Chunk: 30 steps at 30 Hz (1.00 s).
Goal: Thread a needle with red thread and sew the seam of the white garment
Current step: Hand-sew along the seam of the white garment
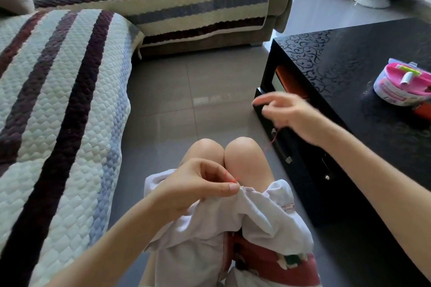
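The white garment (245,216) lies bunched over my lap, above my knees. My left hand (198,184) pinches its gathered seam edge between thumb and fingers, where a short bit of red thread (273,140) comes out. The thread runs up and right to my right hand (286,114), which is raised beside the black table with curled fingers pulling the thread taut. That hand is motion-blurred, and the needle cannot be made out.
A black patterned coffee table (349,58) stands at the right, with a pink and white sewing kit box (403,86) on it. A sofa with a striped quilted cover (58,100) fills the left and back. Grey tiled floor (186,100) lies between.
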Tool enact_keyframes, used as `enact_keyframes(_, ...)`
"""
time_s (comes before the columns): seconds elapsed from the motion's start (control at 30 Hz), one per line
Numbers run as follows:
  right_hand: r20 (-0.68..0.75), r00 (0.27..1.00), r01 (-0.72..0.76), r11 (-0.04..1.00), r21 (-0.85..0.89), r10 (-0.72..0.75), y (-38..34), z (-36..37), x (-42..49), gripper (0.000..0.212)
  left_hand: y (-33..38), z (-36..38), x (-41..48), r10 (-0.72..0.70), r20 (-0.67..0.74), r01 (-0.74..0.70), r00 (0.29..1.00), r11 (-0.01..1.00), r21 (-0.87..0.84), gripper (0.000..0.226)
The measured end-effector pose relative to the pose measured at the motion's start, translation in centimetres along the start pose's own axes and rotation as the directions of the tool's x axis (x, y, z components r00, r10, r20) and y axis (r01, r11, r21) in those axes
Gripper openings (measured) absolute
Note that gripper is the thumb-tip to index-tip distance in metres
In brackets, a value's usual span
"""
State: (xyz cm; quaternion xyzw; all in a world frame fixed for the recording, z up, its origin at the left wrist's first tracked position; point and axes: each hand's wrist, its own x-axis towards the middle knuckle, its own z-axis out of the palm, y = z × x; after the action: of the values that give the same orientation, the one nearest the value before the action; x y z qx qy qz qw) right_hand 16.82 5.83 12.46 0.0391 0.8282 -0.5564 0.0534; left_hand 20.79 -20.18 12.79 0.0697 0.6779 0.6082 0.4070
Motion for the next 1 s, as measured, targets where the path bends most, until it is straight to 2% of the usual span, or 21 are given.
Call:
enact_keyframes(0.03,0.186,0.983,-0.003,1.0,0.003,0.002,0.0,1.1,-1.3,0.031,0.1,0.0,-0.1,-0.004,0.003,0.004,1.0,1.0,0.001,0.003)
enact_keyframes(0.1,0.434,0.901,0.004,1.0,-0.01,0.001,0.1,3.1,-3.5,0.033,0.2,-0.1,-0.1,-0.012,0.019,0.012,1.0,1.0,-0.001,0.003)
enact_keyframes(0.17,0.543,0.84,0.025,1.0,-0.019,-0.011,0.1,4.5,-4.8,0.025,0.3,-0.2,-0.1,-0.007,0.039,0.007,0.999,1.0,-0.004,0.009)
enact_keyframes(0.23,0.564,0.825,0.023,1.0,-0.012,-0.012,-0.2,5.2,-5.5,0.009,0.3,-0.3,0.0,-0.001,0.055,0.001,0.998,1.0,-0.004,0.016)
enact_keyframes(0.27,0.562,0.827,0.024,1.0,-0.008,-0.016,-0.2,5.3,-5.7,0.008,0.3,-0.4,0.1,0.001,0.061,-0.001,0.998,1.0,-0.007,0.016)
enact_keyframes(0.4,0.485,0.869,0.077,0.995,0.064,-0.099,-0.9,4.4,-6.0,0.016,0.4,-0.4,0.1,0.001,0.065,0.001,0.998,1.0,-0.031,0.012)
enact_keyframes(0.5,0.354,0.923,0.084,0.978,0.193,-0.149,-1.5,3.6,-5.7,0.015,0.3,-0.4,0.0,-0.002,0.08,0.003,0.997,1.0,-0.016,0.01)
enact_keyframes(0.63,0.198,0.963,0.127,0.955,0.269,-0.183,-2.4,3.1,-5.2,0.012,0.2,-0.2,0.1,-0.007,0.08,0.005,0.997,0.999,0.033,0.006)
enact_keyframes(0.8,0.064,0.987,0.114,0.918,0.379,-0.149,-3.0,2.8,-4.5,0.013,0.0,-0.1,0.0,-0.006,0.08,0.003,0.997,0.999,0.037,0.008)
enact_keyframes(1.0,-0.081,0.993,0.104,0.939,0.328,-0.082,-2.7,3.6,-4.0,0.011,-0.2,-0.1,-0.1,-0.007,0.066,0.006,0.998,1.0,0.022,0.004)
